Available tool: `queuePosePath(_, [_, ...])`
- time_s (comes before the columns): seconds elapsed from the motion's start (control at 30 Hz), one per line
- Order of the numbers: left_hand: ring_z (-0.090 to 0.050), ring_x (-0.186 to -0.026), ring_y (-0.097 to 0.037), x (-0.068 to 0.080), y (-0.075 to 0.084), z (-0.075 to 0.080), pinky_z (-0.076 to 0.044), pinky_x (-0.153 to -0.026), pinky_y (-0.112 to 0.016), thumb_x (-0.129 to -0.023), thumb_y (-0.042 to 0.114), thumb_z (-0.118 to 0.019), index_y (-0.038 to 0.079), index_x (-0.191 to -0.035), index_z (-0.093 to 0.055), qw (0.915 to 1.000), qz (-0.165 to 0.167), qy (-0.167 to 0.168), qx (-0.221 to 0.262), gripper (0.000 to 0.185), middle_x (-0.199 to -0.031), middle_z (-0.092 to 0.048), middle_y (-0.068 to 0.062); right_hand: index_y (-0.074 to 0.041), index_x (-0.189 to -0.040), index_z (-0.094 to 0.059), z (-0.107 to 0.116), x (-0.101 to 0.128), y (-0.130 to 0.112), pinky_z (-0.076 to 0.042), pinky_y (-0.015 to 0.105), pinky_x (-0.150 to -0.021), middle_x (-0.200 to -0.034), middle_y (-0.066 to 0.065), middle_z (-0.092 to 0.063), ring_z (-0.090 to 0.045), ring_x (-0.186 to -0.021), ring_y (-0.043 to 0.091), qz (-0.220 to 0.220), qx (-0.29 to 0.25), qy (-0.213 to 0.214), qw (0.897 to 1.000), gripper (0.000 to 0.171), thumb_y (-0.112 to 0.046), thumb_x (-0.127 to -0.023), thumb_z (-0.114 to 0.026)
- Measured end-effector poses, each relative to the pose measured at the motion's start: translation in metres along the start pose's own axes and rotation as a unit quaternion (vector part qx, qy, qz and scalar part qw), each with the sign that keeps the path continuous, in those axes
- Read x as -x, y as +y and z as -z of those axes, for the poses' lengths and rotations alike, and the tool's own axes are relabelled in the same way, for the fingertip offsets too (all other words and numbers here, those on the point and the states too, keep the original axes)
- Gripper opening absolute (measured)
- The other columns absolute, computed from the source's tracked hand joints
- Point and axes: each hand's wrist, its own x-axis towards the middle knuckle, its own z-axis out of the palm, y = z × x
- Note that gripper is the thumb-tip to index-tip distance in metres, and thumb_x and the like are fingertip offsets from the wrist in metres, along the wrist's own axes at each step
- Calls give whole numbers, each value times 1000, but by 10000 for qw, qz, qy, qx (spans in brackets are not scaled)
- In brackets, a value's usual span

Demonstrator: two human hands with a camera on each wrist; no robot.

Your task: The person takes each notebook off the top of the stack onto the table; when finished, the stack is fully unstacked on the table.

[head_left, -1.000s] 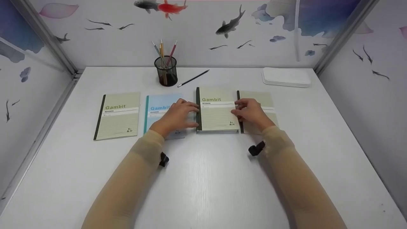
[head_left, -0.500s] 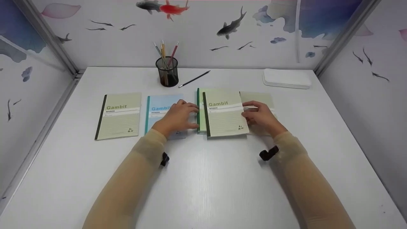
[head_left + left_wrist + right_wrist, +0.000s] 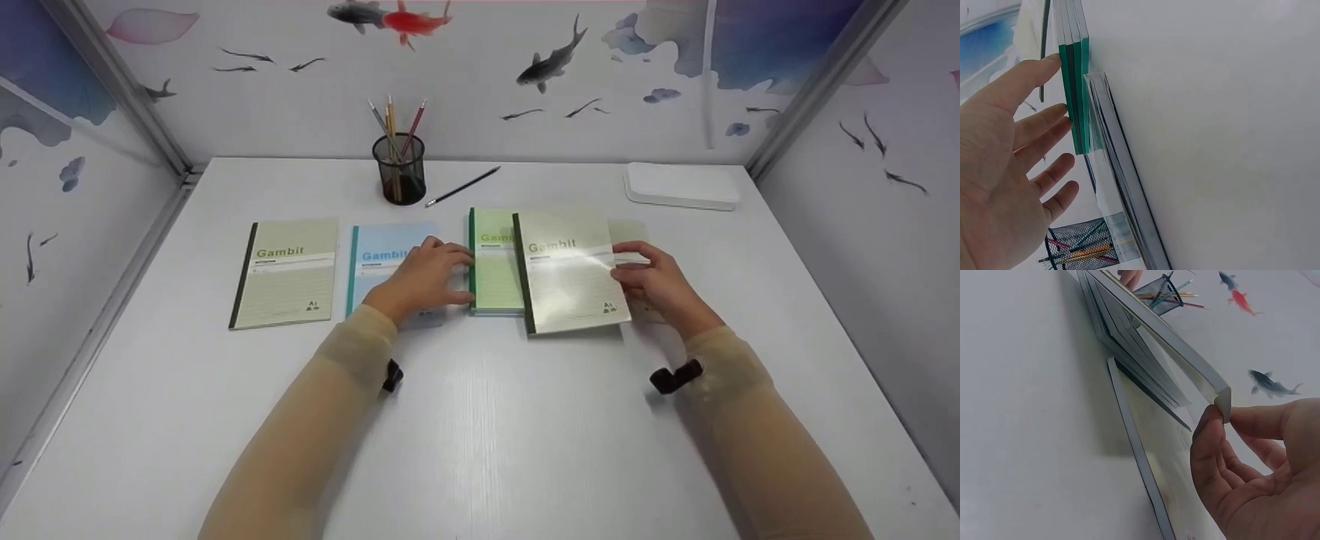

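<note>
My right hand (image 3: 664,289) pinches the right edge of a beige notebook (image 3: 574,292) with a dark spine. In the right wrist view, thumb and fingers close on a corner of this raised notebook (image 3: 1171,334), tilted above the others. It partly covers a stack topped by a light green notebook (image 3: 493,277) and another beige notebook (image 3: 628,231) lying to the right. My left hand (image 3: 427,277), fingers spread, overlaps a blue notebook (image 3: 382,238). In the left wrist view its thumb and fingertips rest against the green and dark spines (image 3: 1074,93) of the stack.
Another beige notebook (image 3: 289,277) lies at the left. Behind stand a black mesh cup (image 3: 401,180) of pencils, a loose dark pencil (image 3: 461,187) and a white flat case (image 3: 679,186). Printed panels (image 3: 465,90) enclose the white table (image 3: 480,450) at the back and sides.
My right hand has lifted the beige notebook off the stack and drawn it right and slightly nearer, uncovering the light green one. My left hand has stayed at the stack's spine.
</note>
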Motion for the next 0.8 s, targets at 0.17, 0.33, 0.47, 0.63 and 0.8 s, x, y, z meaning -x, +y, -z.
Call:
queuePosePath(0.17, [-40,-137,-24,1,-2,0,-35,-117,-47,-89,53,-77,21,-145,-60,10000,-1,22,35,66,-157,-50,5,-17,-137,-52,20,5,5,-58,24,-79,-104,-6,-76,-72,-89,9,-51,-400,-21,9992,39,-9,-100,-65])
queuePosePath(0.33, [-40,-138,-26,3,0,0,-35,-117,-49,-90,50,-77,18,-145,-60,9999,-90,68,83,66,-157,-50,3,-17,-136,-52,43,14,7,-58,24,-78,-100,-6,-77,-74,-87,9,-113,-706,47,9974,39,-8,-101,-64])
queuePosePath(0.47, [-39,-139,-26,3,0,2,-34,-119,-49,-90,50,-77,19,-145,-60,10000,-6,43,64,66,-157,-50,4,-16,-139,-50,65,18,8,-58,23,-78,-99,-6,-78,-74,-87,8,-138,-990,138,9949,40,-7,-102,-63])
queuePosePath(0.63, [-38,-140,-25,3,0,3,-33,-120,-48,-90,52,-77,21,-146,-59,9999,75,-38,84,66,-158,-49,5,-16,-136,-51,93,23,6,-58,24,-76,-98,-4,-79,-74,-86,9,-209,-1465,297,9885,38,-4,-102,-61])
queuePosePath(0.8, [-38,-139,-25,3,2,2,-33,-120,-48,-90,52,-76,21,-146,-59,9999,65,-58,123,66,-158,-48,6,-19,-130,-57,121,31,6,-58,25,-73,-97,-3,-79,-74,-84,11,-262,-1745,541,9828,35,-2,-100,-64])
